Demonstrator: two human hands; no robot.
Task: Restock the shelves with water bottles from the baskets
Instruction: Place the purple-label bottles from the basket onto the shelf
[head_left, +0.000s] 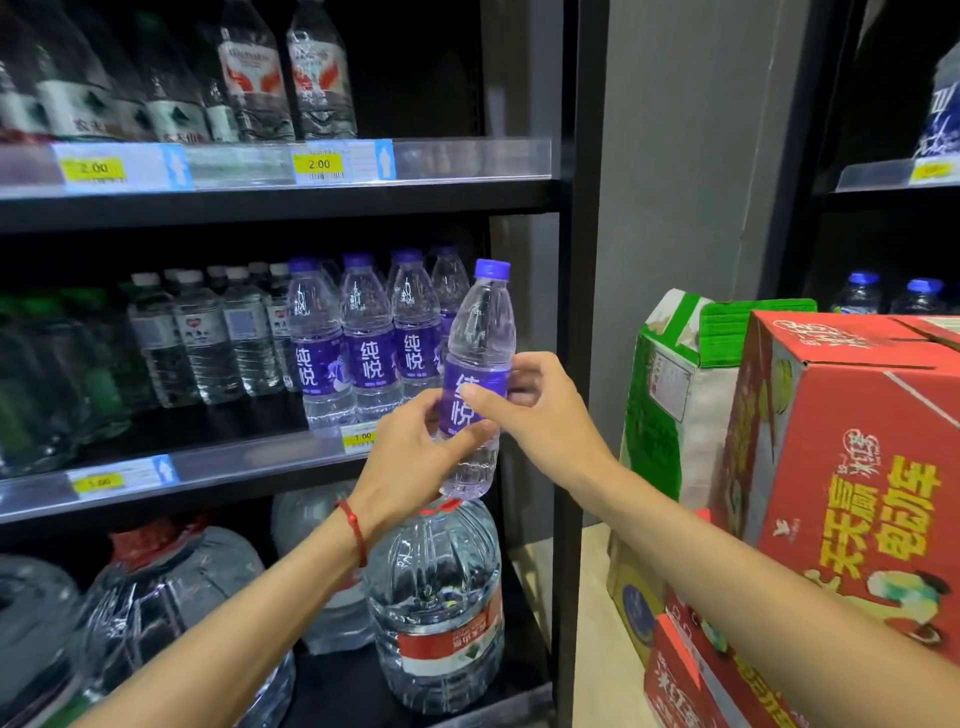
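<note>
On the middle shelf, a row of purple-label bottles stands near its right end. The left hand curls round the lower part of a bottle, held nearly upright off the shelf's front right corner. The right hand pinches its label. A red box stands to the right.

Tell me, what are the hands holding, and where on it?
Both hold one purple-labelled water bottle: the left hand grips its lower half, the right hand pinches its middle.
</note>
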